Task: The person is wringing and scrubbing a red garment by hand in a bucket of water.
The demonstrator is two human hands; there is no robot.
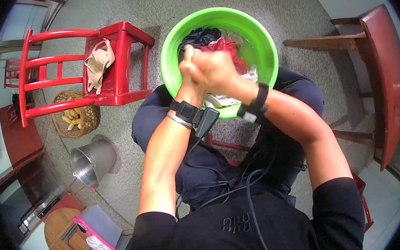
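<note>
A light green plastic basin (265, 52) stands in front of me between my knees. Inside it lie a black cloth (201, 36), a red cloth (227, 48) and white cloth (222, 100), and some water seems to show at the right side. Over the basin, my left hand (191, 72) and my right hand (215, 66) are pressed together with fingers curled. Both are somewhat blurred, and whatever may be between them is hidden. Black straps are around both wrists, with a small dark device (207, 122) at the left one.
Left of the basin is a red wooden chair (123, 65) with a beige garment (100, 64) on its seat. Beyond stand a wicker basket (94, 116) holding corn cobs (72, 116) and a metal bucket (98, 160). A brown wooden table (389, 83) is on the right. Cables (250, 192) hang before my body.
</note>
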